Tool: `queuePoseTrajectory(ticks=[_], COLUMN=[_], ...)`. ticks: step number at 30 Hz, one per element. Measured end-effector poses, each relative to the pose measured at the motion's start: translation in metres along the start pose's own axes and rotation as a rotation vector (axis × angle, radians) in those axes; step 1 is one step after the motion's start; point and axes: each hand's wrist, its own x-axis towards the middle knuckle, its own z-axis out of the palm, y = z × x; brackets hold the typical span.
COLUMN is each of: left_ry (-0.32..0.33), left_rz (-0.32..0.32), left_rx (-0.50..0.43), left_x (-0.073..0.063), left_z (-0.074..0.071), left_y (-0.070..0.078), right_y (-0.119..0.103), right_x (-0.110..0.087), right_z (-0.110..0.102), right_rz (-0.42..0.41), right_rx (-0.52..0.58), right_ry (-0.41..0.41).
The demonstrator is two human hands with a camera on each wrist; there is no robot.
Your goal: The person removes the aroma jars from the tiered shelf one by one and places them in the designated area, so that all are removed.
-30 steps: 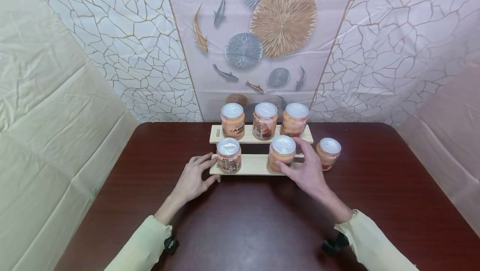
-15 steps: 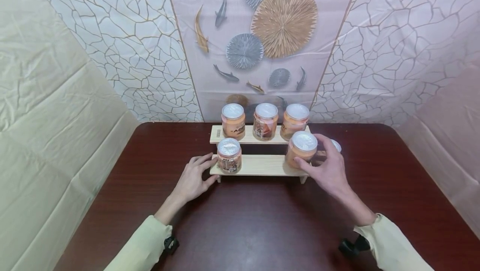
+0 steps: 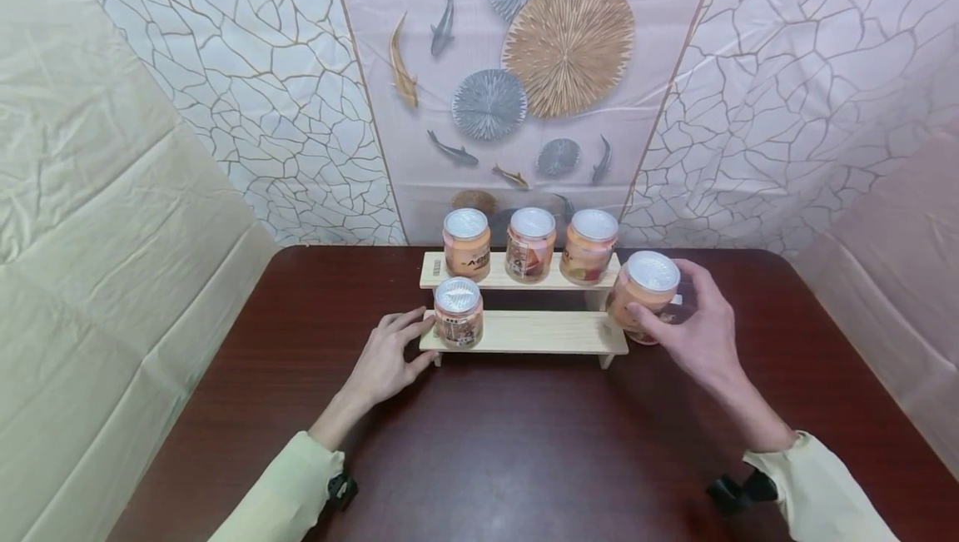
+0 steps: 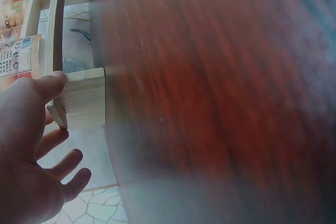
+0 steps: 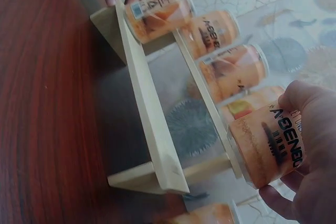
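Observation:
My right hand (image 3: 703, 330) grips a lidded jar (image 3: 646, 292) with orange contents, thumb on its near side and fingers round the far side. This jar is raised and tilted, just off the right end of the two-tier wooden stand (image 3: 539, 332). My left hand (image 3: 382, 359) pinches the stand's lower left corner, its thumb (image 4: 51, 85) on the board's front edge. Beside those fingers, a similar jar (image 3: 459, 325) stands on the lower tier. Behind the held jar, another jar (image 5: 212, 214) on the table is mostly hidden in the head view.
The upper tier bears three more jars, a left one (image 3: 467, 246), a middle one (image 3: 531, 251) and a right one (image 3: 589, 251). A dark red-brown table (image 3: 479, 442) lies under everything. Patterned cloth (image 3: 300, 109) hangs along the back and sides.
My right hand has lifted the jar off the lower tier's right part and carried it rightward past the stand's end. My left hand has stayed at the stand's left corner.

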Motion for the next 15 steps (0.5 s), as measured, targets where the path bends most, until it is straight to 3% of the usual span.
queuePoseTrajectory(ticks=[15], left_ry=[-0.003], left_rz=[0.001], left_rx=[0.008], left_x=[0.000], left_z=[0.000], left_y=[-0.001], right_y=[0.015], right_x=[0.011], right_z=[-0.030], right_rz=[0.052], right_rx=[-0.090], right_ry=[0.067])
